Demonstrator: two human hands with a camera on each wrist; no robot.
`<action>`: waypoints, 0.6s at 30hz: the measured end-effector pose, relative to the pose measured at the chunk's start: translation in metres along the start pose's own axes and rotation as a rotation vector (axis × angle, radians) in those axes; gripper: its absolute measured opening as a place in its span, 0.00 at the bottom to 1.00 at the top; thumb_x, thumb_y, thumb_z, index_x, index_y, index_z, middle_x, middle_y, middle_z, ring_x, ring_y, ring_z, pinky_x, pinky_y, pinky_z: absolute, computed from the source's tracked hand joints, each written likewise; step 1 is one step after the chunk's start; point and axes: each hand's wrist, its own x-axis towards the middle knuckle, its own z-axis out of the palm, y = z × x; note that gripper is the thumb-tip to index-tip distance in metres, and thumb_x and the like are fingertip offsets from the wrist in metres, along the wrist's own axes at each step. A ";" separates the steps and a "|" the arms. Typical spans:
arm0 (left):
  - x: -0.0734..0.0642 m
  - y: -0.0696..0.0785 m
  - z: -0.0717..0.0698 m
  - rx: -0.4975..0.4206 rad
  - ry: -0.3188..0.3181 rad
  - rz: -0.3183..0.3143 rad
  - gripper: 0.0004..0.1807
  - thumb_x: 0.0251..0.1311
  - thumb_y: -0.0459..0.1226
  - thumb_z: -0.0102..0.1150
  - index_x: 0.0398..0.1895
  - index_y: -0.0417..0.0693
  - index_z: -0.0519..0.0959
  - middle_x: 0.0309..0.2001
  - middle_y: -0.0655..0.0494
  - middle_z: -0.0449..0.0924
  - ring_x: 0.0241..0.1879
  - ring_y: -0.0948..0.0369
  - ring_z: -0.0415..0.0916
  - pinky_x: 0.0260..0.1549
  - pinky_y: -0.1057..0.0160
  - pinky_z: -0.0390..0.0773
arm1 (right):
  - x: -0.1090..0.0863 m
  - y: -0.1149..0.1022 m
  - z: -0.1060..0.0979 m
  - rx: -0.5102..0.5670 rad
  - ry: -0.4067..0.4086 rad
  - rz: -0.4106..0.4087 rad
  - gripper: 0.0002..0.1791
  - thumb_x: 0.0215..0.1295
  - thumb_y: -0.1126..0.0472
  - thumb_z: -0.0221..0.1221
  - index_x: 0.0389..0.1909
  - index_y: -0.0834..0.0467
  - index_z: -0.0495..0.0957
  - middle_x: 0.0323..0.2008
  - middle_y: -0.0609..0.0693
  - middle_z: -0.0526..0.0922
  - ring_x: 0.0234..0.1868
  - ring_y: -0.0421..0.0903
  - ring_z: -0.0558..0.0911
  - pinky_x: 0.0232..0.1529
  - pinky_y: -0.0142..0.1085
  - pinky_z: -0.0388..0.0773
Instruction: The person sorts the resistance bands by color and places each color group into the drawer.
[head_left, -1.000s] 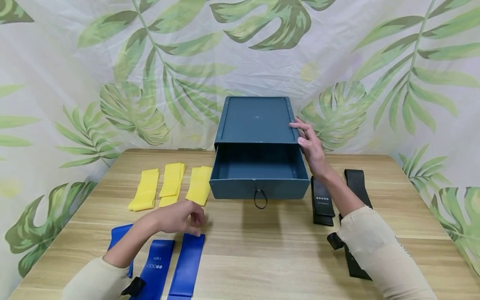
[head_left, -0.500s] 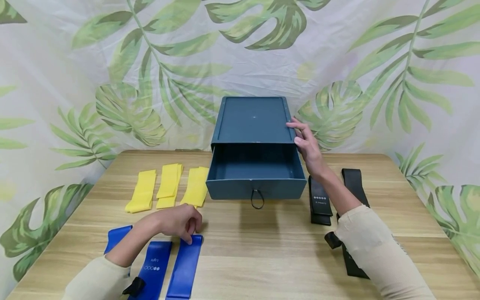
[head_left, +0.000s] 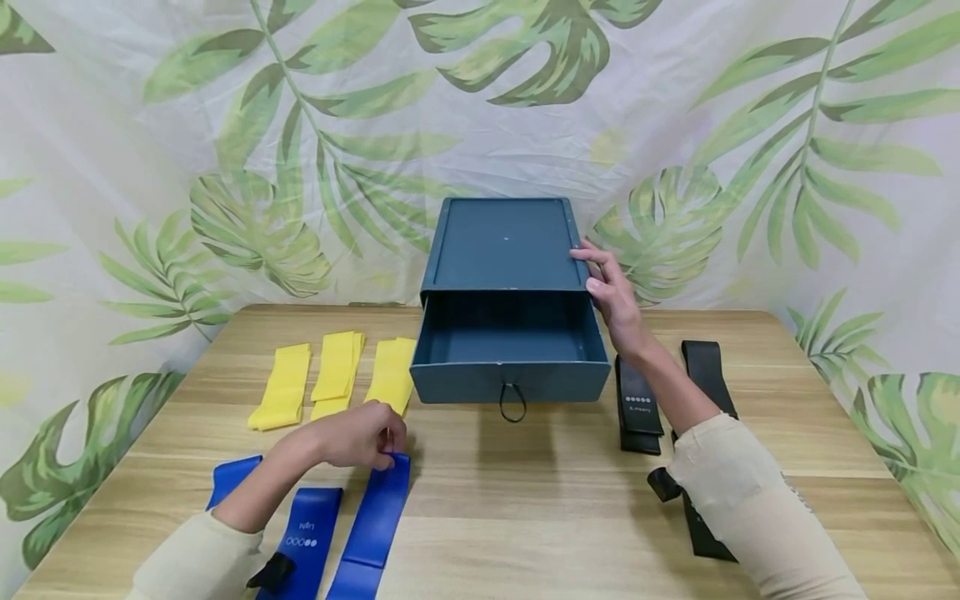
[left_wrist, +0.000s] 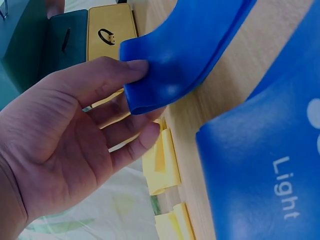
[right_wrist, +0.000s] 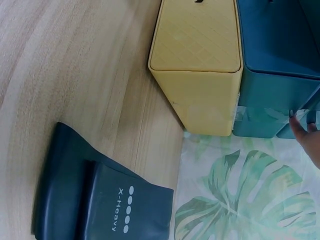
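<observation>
My left hand (head_left: 352, 437) pinches the far end of a blue resistance band (head_left: 378, 521) between thumb and fingers. In the left wrist view, that band (left_wrist: 180, 50) is folded flat and its gripped end is raised off the table. To its left lies another blue band (head_left: 307, 533) printed "Light", and a third blue band (head_left: 234, 479) is partly hidden by my left forearm. My right hand (head_left: 621, 312) rests against the right side of a dark blue drawer box (head_left: 506, 242), fingertips on its top edge. The box's top drawer (head_left: 461, 383) is pulled out, with a black loop handle.
Several folded yellow bands (head_left: 281, 387) lie at the back left. Black bands (head_left: 639, 408) lie on the right, one marked "X-Heavy". Under the blue drawer section sits a yellow one (right_wrist: 195, 45). A leaf-print cloth (head_left: 510, 150) hangs behind the wooden table (head_left: 480, 533).
My left hand came down onto the blue band's far end, took hold of it and raised it slightly. The right hand stays at the drawer box.
</observation>
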 end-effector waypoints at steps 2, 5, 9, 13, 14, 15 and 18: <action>0.000 -0.001 -0.002 0.005 0.035 0.006 0.06 0.59 0.27 0.69 0.33 0.47 0.84 0.30 0.64 0.78 0.29 0.67 0.72 0.30 0.68 0.78 | 0.000 0.000 0.000 0.004 0.001 0.003 0.30 0.70 0.58 0.45 0.69 0.70 0.63 0.81 0.61 0.50 0.82 0.63 0.45 0.79 0.62 0.38; 0.000 -0.002 -0.005 0.005 0.086 -0.005 0.05 0.63 0.29 0.67 0.34 0.48 0.83 0.32 0.63 0.79 0.32 0.65 0.73 0.34 0.67 0.79 | 0.000 0.000 0.000 0.007 0.003 0.001 0.29 0.70 0.58 0.45 0.68 0.69 0.64 0.81 0.61 0.50 0.82 0.63 0.45 0.79 0.62 0.38; 0.001 -0.002 -0.011 -0.002 0.160 -0.022 0.05 0.64 0.28 0.66 0.38 0.46 0.83 0.34 0.62 0.81 0.33 0.64 0.74 0.35 0.66 0.80 | 0.000 0.000 0.000 0.008 0.003 -0.002 0.29 0.70 0.58 0.45 0.68 0.68 0.65 0.81 0.61 0.50 0.82 0.64 0.45 0.79 0.62 0.38; -0.001 -0.002 -0.016 0.001 0.253 -0.003 0.07 0.63 0.26 0.66 0.42 0.43 0.82 0.35 0.59 0.83 0.33 0.64 0.76 0.34 0.66 0.81 | 0.000 0.000 0.000 0.010 0.002 -0.003 0.29 0.70 0.58 0.45 0.68 0.68 0.65 0.81 0.61 0.50 0.82 0.64 0.45 0.79 0.62 0.39; -0.002 -0.001 -0.018 -0.003 0.274 0.006 0.07 0.63 0.26 0.65 0.43 0.42 0.82 0.35 0.58 0.83 0.33 0.64 0.76 0.33 0.66 0.82 | 0.000 0.000 0.000 0.009 0.001 -0.004 0.29 0.70 0.58 0.45 0.68 0.68 0.65 0.81 0.61 0.50 0.82 0.64 0.45 0.79 0.62 0.38; -0.003 -0.001 -0.020 -0.006 0.295 0.011 0.08 0.63 0.26 0.65 0.43 0.42 0.81 0.35 0.58 0.82 0.33 0.63 0.76 0.33 0.66 0.81 | 0.000 0.000 0.001 0.009 0.002 -0.005 0.29 0.70 0.58 0.45 0.68 0.68 0.65 0.81 0.61 0.50 0.82 0.64 0.45 0.79 0.62 0.38; -0.006 0.002 -0.025 -0.025 0.350 0.025 0.09 0.64 0.26 0.66 0.45 0.41 0.81 0.34 0.59 0.82 0.32 0.63 0.75 0.30 0.65 0.80 | 0.000 0.000 0.001 0.006 0.002 -0.013 0.29 0.70 0.58 0.45 0.68 0.69 0.64 0.81 0.62 0.50 0.82 0.63 0.45 0.79 0.61 0.38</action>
